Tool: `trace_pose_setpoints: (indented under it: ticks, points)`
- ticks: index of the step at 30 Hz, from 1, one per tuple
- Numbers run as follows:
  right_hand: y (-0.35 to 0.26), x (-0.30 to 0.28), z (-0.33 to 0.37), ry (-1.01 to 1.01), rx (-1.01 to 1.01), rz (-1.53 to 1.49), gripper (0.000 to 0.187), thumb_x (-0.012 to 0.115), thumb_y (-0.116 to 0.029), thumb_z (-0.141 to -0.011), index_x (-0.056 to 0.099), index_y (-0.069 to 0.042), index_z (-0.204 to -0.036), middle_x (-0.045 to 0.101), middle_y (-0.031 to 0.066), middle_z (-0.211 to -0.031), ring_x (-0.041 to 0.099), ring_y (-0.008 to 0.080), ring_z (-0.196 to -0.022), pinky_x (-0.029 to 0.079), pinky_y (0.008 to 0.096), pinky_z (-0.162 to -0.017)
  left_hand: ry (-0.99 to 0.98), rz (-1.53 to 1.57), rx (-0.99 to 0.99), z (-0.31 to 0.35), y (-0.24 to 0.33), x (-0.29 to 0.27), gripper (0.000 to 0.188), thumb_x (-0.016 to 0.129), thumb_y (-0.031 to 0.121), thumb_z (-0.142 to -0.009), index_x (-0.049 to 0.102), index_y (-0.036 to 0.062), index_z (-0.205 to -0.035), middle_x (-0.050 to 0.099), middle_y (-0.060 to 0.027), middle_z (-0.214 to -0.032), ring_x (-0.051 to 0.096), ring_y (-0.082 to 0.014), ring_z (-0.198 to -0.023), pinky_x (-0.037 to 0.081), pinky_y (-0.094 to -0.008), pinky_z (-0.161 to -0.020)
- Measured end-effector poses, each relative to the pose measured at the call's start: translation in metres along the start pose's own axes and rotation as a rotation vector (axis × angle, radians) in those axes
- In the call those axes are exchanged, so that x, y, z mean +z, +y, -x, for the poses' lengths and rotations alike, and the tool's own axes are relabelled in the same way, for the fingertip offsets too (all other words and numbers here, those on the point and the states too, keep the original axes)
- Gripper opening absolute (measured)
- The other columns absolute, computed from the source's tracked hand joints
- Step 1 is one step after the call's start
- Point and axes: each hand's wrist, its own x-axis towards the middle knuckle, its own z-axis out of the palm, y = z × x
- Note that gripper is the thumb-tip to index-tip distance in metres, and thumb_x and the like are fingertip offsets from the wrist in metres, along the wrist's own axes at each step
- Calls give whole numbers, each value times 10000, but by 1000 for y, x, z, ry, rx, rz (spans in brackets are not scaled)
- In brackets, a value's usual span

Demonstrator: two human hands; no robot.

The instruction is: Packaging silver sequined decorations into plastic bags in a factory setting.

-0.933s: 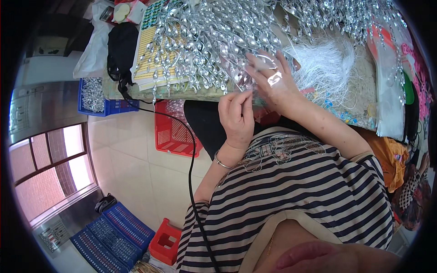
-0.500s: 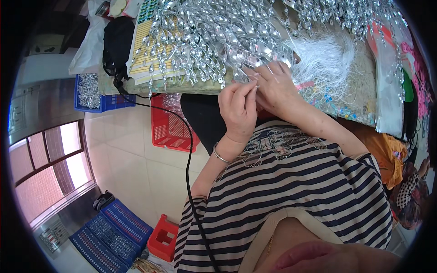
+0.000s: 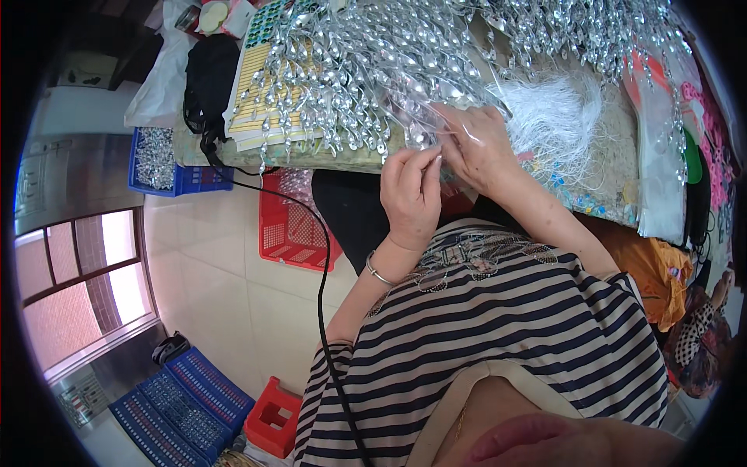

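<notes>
At the table's near edge my left hand (image 3: 410, 194), with a bangle at its wrist, pinches thumb and fingertips together. What lies in that pinch is too small to make out. Just to its right, my right hand (image 3: 484, 148) curls its fingers over clear plastic film (image 3: 426, 128), which bunches between the hands and shines over the knuckles. Part of the right fingers is hidden by glare. Beyond the hands, shiny silver twisted ornaments (image 3: 342, 86) are spread in strands. A tangle of white threads (image 3: 556, 117) lies right of my right hand.
Yellow-striped sheets (image 3: 257, 89) and a black bag (image 3: 208, 82) lie at the table's left. A blue crate (image 3: 177, 177) and a red crate (image 3: 294, 247) stand below. A black cable (image 3: 321, 311) hangs down. Clear bags (image 3: 660, 167) drape at the right edge.
My left hand has shifted slightly right and down, still pinching. The right hand has moved a little right, and more clear film now shows between the hands. The view has shifted slightly.
</notes>
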Motion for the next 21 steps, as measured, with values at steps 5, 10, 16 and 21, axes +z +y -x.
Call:
trace_pose_setpoints:
  ticks: [5, 10, 16, 21]
  points:
    - [-1, -14, 4, 13, 12, -53, 301, 526, -80, -878, 550, -49, -1177, 604, 99, -741, 568, 306, -698, 422, 407, -699, 35, -12, 4, -4, 2, 1, 162, 661, 12, -781, 651, 55, -937, 553, -89, -853, 560, -251, -772, 462, -340, -691]
    - [-3, -43, 41, -139, 125, -234, 287, 508, -53, -900, 536, 1, -1180, 638, 134, -814, 581, 325, -713, 456, 397, -658, 47, -18, 15, -7, -1, 2, 150, 659, 9, -783, 649, 51, -927, 552, -88, -843, 561, -248, -757, 459, -331, -671]
    - [-12, -44, 48, -112, 164, -392, 339, 509, -46, -901, 502, 30, -1231, 633, 162, -858, 600, 314, -777, 468, 370, -711, 34, 3, 16, -6, 1, 2, 145, 660, 3, -781, 651, 44, -920, 551, -90, -829, 560, -249, -750, 457, -331, -668]
    - [-9, -7, 30, -124, 59, -343, 426, 567, -71, -847, 484, 21, -1254, 621, 163, -855, 584, 356, -812, 470, 428, -711, 22, 36, 25, 1, 1, -1, 150, 660, -8, -779, 658, 40, -920, 548, -94, -821, 558, -246, -761, 457, -330, -672]
